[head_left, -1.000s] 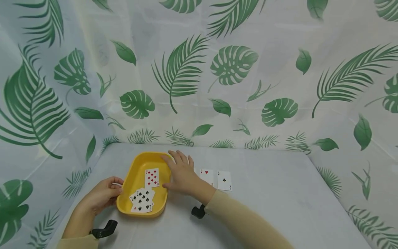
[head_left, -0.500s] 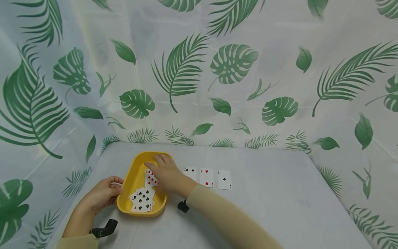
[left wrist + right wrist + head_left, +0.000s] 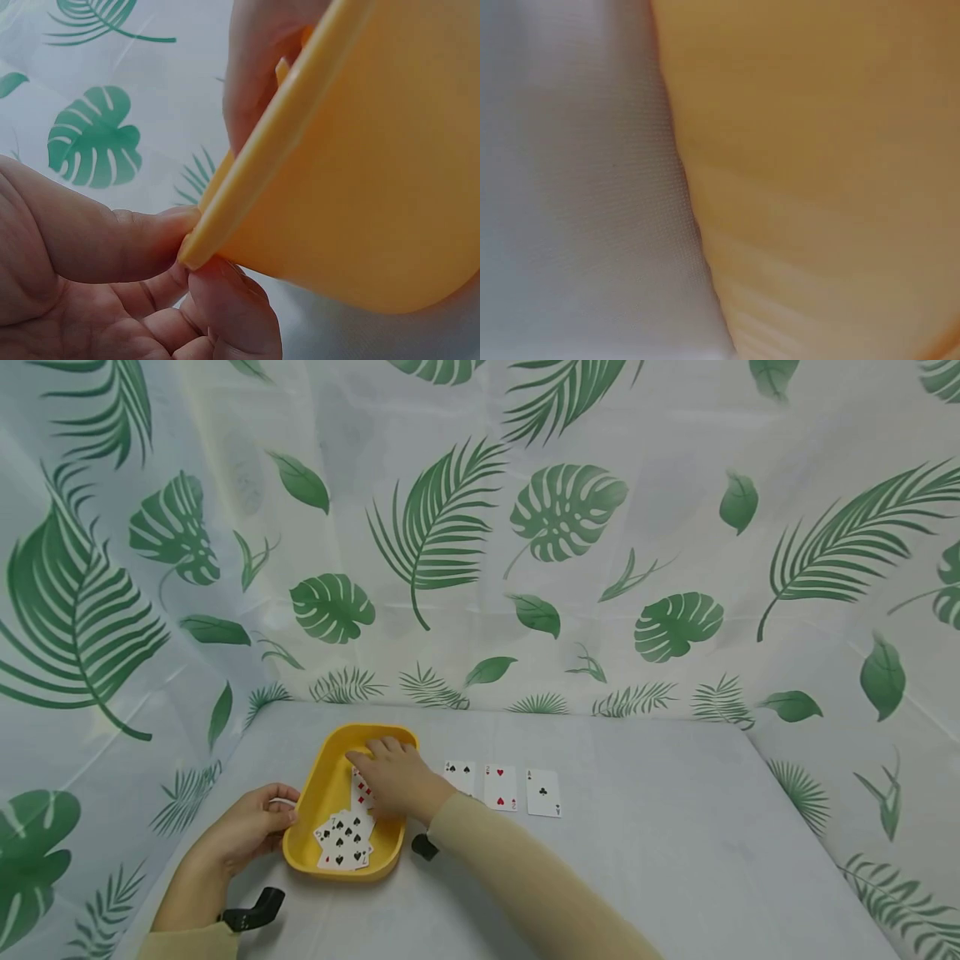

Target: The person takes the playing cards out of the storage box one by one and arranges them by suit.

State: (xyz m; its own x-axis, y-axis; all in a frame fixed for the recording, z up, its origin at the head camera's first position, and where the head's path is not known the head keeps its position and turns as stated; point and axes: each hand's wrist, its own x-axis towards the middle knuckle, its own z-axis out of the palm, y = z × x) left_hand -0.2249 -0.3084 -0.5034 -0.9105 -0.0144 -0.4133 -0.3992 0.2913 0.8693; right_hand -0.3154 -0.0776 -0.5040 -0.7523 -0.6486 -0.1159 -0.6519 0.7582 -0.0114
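Note:
A yellow plastic tray [image 3: 300, 852] rests on the table in the head view, several playing cards in it. My left hand [image 3: 243, 831] pinches its left rim between thumb and fingers, plainly seen in the left wrist view. Over the tray's right side reaches my right hand [image 3: 397, 781], fingers spread and bent down. Beneath it lies a red diamonds card [image 3: 361, 789], partly covered; whether the fingertips touch it is hidden. A seven of spades [image 3: 346, 839] tops an overlapping pile at the tray's near end. The right wrist view shows only the tray's outer wall [image 3: 817, 150] and the cloth.
Right of the tray, face-up cards lie in a row: a four of spades [image 3: 460, 772], partly behind my right wrist, a two of hearts [image 3: 500, 787] and an ace of clubs [image 3: 543, 792]. A leaf-printed curtain [image 3: 480, 543] encloses the white table [image 3: 660, 843].
My right hand has moved left from beyond the tray's right rim to over the diamonds card, uncovering the four of spades. The left hand and tray have stayed put.

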